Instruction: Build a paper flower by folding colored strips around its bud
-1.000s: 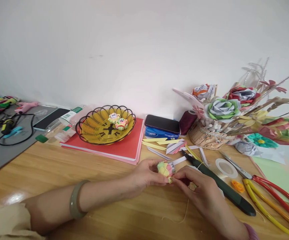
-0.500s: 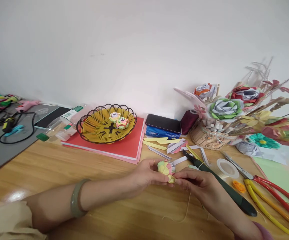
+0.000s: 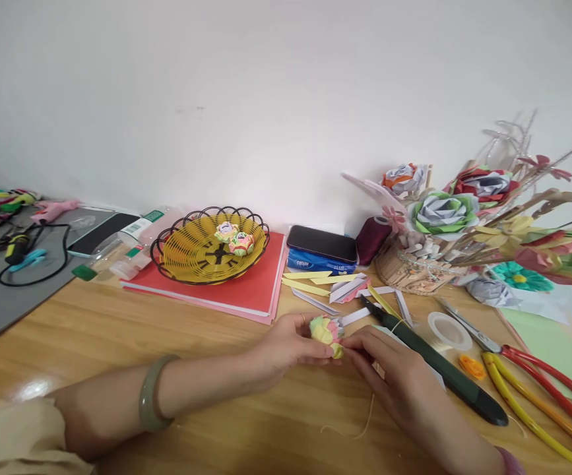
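My left hand [image 3: 290, 344], a green bangle on its wrist, pinches a small folded-paper flower [image 3: 324, 330] in yellow, pink, green and pale lilac. My right hand [image 3: 389, 363] is closed, with thumb and fingertips pressed together at a yellow petal on the flower's lower right edge. What exactly lies between those fingertips is too small to make out. Below the right hand a thin pale thread [image 3: 367, 419] trails onto the wooden table. Beyond the flower lie folded paper strips [image 3: 308, 286] in yellow and lilac.
Right of my hands lie a green-handled tool [image 3: 444, 363], a roll of thread or tape [image 3: 448, 331] and large scissors [image 3: 518, 359]. A yellow basket [image 3: 191, 257] with two paper balls sits on red paper [image 3: 260, 300]. A phone [image 3: 322, 244] rests on a blue pack; paper flowers [image 3: 446, 212] stand behind.
My right hand has shifted slightly left and turned, its fingertips closer in against the yellow petal. My left hand and the flower have barely moved.
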`<state>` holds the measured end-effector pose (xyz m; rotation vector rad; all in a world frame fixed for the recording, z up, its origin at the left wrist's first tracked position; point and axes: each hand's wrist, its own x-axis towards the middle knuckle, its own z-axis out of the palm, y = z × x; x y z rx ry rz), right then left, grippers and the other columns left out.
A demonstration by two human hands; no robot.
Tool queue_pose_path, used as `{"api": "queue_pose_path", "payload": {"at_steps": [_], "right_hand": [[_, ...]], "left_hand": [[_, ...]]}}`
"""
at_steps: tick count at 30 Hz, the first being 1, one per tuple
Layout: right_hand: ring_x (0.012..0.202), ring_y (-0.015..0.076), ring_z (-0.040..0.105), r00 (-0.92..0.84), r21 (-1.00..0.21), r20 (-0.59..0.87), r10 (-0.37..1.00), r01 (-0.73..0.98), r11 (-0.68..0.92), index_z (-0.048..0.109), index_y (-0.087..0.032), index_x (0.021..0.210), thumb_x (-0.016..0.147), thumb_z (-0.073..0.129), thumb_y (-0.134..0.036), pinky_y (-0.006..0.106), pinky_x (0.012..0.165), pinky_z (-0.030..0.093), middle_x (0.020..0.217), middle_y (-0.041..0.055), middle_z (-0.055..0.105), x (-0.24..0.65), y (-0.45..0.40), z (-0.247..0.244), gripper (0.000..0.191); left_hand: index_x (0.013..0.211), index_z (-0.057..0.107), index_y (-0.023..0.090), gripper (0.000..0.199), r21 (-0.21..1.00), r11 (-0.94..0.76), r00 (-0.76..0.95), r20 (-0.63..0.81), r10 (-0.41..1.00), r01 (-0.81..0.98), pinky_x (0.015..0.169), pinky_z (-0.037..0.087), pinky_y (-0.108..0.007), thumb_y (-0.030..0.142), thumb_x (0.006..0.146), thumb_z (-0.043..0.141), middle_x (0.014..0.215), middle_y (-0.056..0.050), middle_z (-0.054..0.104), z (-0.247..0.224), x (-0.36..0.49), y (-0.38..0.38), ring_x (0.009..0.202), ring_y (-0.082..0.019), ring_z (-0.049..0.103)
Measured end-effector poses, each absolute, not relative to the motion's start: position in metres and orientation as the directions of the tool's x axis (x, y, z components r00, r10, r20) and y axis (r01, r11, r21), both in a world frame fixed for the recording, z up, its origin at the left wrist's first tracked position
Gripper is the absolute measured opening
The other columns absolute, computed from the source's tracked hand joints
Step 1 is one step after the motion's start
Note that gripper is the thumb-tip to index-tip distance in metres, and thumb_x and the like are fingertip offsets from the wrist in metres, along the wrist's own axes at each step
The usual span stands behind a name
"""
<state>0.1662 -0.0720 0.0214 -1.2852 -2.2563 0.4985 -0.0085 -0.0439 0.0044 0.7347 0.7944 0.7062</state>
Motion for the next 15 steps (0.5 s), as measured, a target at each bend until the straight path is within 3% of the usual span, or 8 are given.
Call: {"api": "queue_pose_path", "payload": {"at_steps": [6, 15], "right_hand": [[0.059, 0.0139, 0.056, -0.412, -0.551, 0.210, 0.887, 0.699, 0.455, 0.056, -0.019, 0.075, 0.085, 0.046, -0.018, 0.025, 0.054, 0.045, 0.069, 0.0020, 0.060, 0.166, -0.072, 0.020, 0.014], [0.057, 0.0131, 0.053, -0.396, -0.645, 0.110, 0.912, 0.669, 0.369, 0.054, -0.019, 0.068, 0.081, 0.049, -0.016, 0.024, 0.052, 0.042, 0.064, 0.0002, 0.058, 0.162, -0.071, 0.029, 0.014]], "left_hand": [[0.095, 0.064, 0.017, 0.048, 0.818, 0.520, 0.505, -0.350, 0.789, -0.246, 0.068, 0.043, -0.024, 0.012, 0.049, 0.076, 0.081, -0.001, 0.064, 0.002, -0.007, -0.045, 0.071, -0.010, 0.056], [0.103, 0.060, 0.015, 0.060, 0.832, 0.508, 0.498, -0.351, 0.793, -0.223, 0.069, 0.041, -0.025, 0.012, 0.045, 0.076, 0.082, -0.002, 0.062, 0.001, -0.006, -0.043, 0.073, -0.012, 0.054]]}}
